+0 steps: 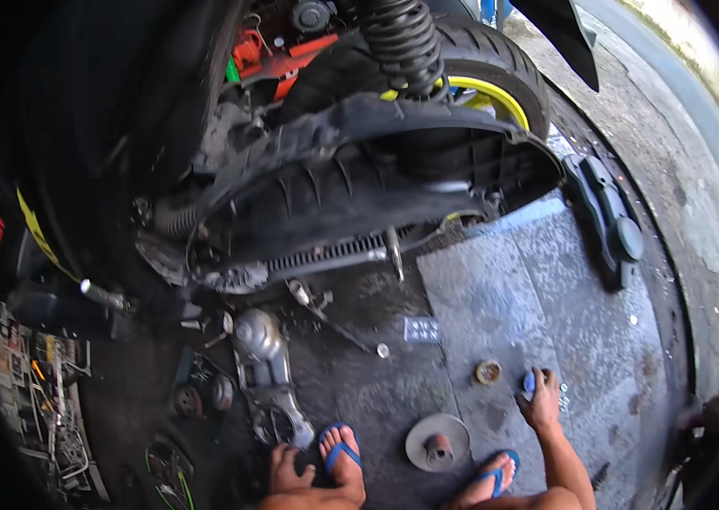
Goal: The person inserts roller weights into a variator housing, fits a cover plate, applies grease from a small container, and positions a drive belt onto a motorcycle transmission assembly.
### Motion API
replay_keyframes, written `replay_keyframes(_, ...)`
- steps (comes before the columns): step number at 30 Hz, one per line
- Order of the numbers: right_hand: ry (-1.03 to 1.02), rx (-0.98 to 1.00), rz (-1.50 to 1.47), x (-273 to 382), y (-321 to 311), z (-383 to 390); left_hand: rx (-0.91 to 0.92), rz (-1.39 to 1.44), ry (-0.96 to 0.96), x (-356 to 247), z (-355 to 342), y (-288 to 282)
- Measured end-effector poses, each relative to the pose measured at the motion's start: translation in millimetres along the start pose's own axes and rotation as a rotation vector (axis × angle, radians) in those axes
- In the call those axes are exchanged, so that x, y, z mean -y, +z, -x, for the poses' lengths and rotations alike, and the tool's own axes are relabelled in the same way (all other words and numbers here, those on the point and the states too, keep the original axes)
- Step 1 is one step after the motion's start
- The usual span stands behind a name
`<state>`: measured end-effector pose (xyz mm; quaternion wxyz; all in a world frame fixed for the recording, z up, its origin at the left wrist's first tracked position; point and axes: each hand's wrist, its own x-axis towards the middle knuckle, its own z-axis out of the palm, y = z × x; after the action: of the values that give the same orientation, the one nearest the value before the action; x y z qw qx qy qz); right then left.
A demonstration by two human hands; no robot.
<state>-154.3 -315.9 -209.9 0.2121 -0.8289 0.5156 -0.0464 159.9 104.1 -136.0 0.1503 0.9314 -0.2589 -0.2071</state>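
My right hand is on the floor tiles at the right, its fingers closed round a small blue round lid. Several small shiny rings lie just beside it. Low in the view, my left hand hangs with thumb and fingers apart, holding nothing. It is nearest the lower end of a silver metal cover. Between my hands, by my right foot, rests a grey metal disc with a rusty hub. A brownish ring-shaped part lies left of the blue lid.
Ahead stands a scooter with its long black drive casing opened, a shaft jutting out. Behind are a coil spring and rear tyre. A grey cover lies right; a tool tray left; a small dotted card mid-floor.
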Motion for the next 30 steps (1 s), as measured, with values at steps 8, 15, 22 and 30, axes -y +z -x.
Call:
replay_keyframes(8,0.053,0.173,0.161,-48.6,17.8,-14.6,0.075,-0.008,0.253,-66.3,-71.9,21.7)
replay_keyframes(15,0.141,-0.126,-0.527,-37.0,43.2,-21.0,0.19,0.033,0.116,-53.3,-62.9,43.0)
replay_keyframes(22,0.11,0.021,-0.128,-26.4,17.5,-5.0,0.196,0.012,0.078,-50.7,-69.1,36.7)
replay_keyframes(30,-0.008,-0.082,-0.253,4.6,18.8,-27.7,0.18,0.029,0.105,-55.3,-68.3,35.7)
